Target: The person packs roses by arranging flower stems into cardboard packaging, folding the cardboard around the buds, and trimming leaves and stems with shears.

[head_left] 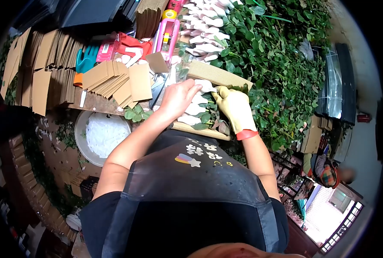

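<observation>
My bare left hand (178, 98) has its fingers pressed together at the left end of a white-wrapped flower bud (205, 86). On the stem side of that bud is my right hand (235, 106), in a pale yellow glove with a red band at the wrist, its fingers curled at the stem. More wrapped buds (194, 109) with green leaves lie below, between my hands. A corrugated cardboard sheet (219, 74) stands behind them, and another corrugated edge (200, 130) runs along the front, near my apron.
Wrapped buds (206, 36) and leafy stems (277, 64) fill the back and right. Cardboard pieces (107, 79), a teal glove (87, 59) and a pink tape dispenser (165, 38) lie left. A tub of white pieces (80, 137) stands lower left. Another person (329, 175) is far right.
</observation>
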The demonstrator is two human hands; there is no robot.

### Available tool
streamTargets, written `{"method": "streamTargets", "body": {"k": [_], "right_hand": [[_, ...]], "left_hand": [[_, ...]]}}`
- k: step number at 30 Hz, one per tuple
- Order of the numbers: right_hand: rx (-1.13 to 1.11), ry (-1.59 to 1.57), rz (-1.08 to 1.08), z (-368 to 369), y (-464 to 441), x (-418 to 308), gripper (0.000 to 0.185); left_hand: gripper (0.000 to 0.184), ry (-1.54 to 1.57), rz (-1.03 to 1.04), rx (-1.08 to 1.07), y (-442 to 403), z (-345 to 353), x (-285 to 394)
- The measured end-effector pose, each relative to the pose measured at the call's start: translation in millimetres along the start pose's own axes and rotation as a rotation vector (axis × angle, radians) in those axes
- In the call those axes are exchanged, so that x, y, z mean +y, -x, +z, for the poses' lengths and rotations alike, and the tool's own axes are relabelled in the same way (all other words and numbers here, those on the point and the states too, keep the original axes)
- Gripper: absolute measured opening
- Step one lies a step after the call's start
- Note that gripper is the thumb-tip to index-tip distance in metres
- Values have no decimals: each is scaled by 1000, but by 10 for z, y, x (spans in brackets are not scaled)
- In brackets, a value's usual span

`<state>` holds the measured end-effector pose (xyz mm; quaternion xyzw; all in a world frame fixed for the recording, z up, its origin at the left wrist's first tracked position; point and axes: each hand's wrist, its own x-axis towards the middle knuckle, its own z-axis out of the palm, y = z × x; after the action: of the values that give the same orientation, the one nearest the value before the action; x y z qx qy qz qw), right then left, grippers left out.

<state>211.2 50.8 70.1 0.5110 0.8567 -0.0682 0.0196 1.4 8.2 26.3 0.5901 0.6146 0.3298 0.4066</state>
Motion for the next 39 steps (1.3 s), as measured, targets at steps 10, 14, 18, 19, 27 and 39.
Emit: {"method": "streamTargets", "body": {"k": [10,14,18,19,27,39], "right_hand": [[-34,-7,16,-42,-40,-9,27],[-94,-120,47,-157,-34,-17,34],[-155,-95,65,-150,-32,-49,38],[-148,-56,92,-75,-36,-80,37],[-10,90,41,180,-1,-71,31],[-337,-170,98,-320,-14,-72,45]], "left_hand": [[16,527,-16,185,156,-249,-98],[15,528,113,378,83,-571,-530],[35,221,-110,86,61,21,-717],[37,297,-171,32,32,80,-590],[26,497,-163,175,82,197,-353],[30,150,-167,-119,222,-327,-449]]}}
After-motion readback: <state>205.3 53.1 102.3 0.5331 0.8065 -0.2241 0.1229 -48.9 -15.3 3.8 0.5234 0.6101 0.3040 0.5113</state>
